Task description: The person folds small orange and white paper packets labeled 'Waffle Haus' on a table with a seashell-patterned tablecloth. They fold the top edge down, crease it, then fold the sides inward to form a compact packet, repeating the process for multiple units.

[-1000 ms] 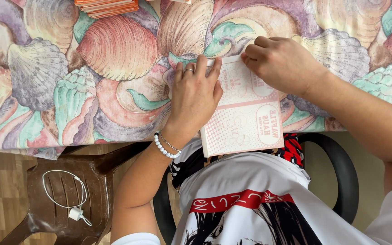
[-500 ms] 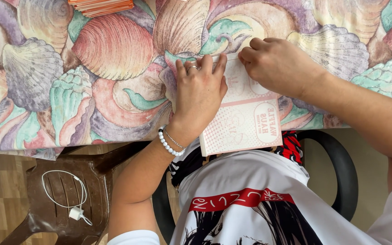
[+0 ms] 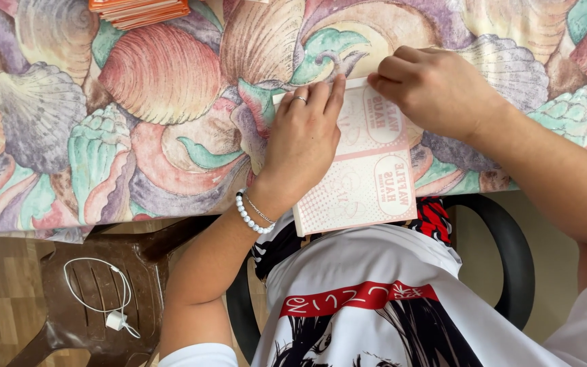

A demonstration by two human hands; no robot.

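A flat white and pale red printed paper sleeve lies on the shell-patterned tablecloth, its near end hanging over the table edge. My left hand presses flat on the sleeve's left part, fingers together and pointing away; it wears a ring and a white bead bracelet. My right hand rests curled on the sleeve's far right corner, its fingertips pinching the top edge.
A stack of orange paper pieces lies at the table's far edge. A brown plastic chair to my left carries a white charger and cable. I sit in a black chair close to the table.
The view has shifted slightly. My left hand has slid a little farther up the sleeve with its fingers drawn together. My right hand stays at the top edge.
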